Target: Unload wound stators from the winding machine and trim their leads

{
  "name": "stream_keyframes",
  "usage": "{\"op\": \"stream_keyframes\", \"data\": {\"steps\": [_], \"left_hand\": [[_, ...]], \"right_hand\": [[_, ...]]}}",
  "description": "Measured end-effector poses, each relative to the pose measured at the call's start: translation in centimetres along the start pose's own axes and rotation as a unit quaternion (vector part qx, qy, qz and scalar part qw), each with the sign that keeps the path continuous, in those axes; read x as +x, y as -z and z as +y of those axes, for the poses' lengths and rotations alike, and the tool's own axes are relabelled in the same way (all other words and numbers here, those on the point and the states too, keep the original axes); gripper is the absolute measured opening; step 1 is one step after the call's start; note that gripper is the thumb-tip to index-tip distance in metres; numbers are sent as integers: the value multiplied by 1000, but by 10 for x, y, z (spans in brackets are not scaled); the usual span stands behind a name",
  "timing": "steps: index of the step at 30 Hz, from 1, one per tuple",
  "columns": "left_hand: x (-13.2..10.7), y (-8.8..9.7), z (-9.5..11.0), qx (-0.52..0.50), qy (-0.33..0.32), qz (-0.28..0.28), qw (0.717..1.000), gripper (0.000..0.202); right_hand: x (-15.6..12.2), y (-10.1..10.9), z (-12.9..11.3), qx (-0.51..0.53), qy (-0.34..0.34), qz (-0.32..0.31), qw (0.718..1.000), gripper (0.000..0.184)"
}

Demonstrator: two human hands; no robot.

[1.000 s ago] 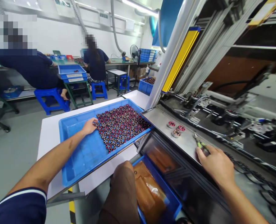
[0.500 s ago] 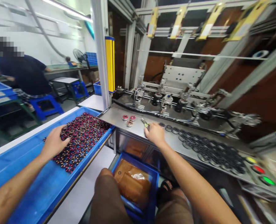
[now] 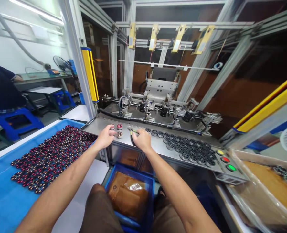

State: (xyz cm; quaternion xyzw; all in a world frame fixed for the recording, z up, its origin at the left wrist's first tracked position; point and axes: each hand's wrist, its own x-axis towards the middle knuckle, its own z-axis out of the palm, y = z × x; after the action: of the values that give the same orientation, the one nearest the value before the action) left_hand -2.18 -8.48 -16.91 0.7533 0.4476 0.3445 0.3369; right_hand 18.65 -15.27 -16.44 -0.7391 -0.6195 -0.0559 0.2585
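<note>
My left hand (image 3: 105,138) is over the left end of the metal ledge (image 3: 127,139), its finger and thumb closed around a small round motor coil (image 3: 111,127) with red windings. Right beside it sit a second red coil (image 3: 119,126) and a copper-coloured coil (image 3: 119,134). A pair of small pliers (image 3: 133,130) with green grips is in my right hand (image 3: 143,139), fingers wrapped round it, metal tip pointing left toward the coils. Many black ring-shaped parts (image 3: 187,147) lie on the ledge to the right of that hand.
A blue tray (image 3: 0,184) of many coils stands at left. Behind the ledge is a machine (image 3: 161,89) with metal clamps. A button box (image 3: 227,165) and a lined carton (image 3: 255,197) are at right. Below sits a blue crate (image 3: 151,194). A person (image 3: 0,87) sits at far left.
My left hand has left the coils in the blue tray and moved right to the coils on the ledge. My right hand still holds the pliers. The view has swung right.
</note>
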Motion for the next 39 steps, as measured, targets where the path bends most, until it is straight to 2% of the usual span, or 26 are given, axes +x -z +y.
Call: {"op": "stream_keyframes", "data": {"steps": [4,8,12,14,17,19,21,23,26,28,30,33,37,39], "left_hand": [[1,0,-2,-38,2,-31,999,36],[7,-13,4,-41,-6,-56,998,36],[7,-24,16,-31,-30,-34,998,37],[-1,-25,26,-34,-49,-13,998,48],[-28,-20,47,-55,-89,16,994,68],[-58,-15,62,-73,-116,35,990,69],[-94,-10,73,-91,-140,60,984,71],[-130,-7,81,-125,-181,89,971,77],[-173,-9,87,-184,-239,92,949,89],[-191,-13,90,-214,-253,83,940,97],[-201,-19,93,-243,-259,78,931,100],[-208,-27,98,-296,-234,64,924,99],[-215,-32,107,-385,-156,15,910,90],[-217,-32,111,-405,-142,-7,903,86]], "right_hand": [[1,-2,2,41,0,21,999,25],[-1,1,3,85,17,28,996,23],[-3,3,4,120,23,30,992,20],[-2,4,5,141,23,32,989,22],[1,9,4,185,19,37,982,26],[-2,18,1,226,21,38,973,26],[-14,32,-4,278,24,32,960,26],[-41,51,-12,332,31,10,943,27],[-99,84,-26,426,48,-80,900,33],[-135,103,-35,533,2,-171,828,34],[-161,116,-41,596,-51,-222,770,35],[-176,123,-38,647,-86,-246,716,36],[-173,126,-7,707,-65,-309,632,37],[-174,125,14,707,-32,-330,624,36]]}}
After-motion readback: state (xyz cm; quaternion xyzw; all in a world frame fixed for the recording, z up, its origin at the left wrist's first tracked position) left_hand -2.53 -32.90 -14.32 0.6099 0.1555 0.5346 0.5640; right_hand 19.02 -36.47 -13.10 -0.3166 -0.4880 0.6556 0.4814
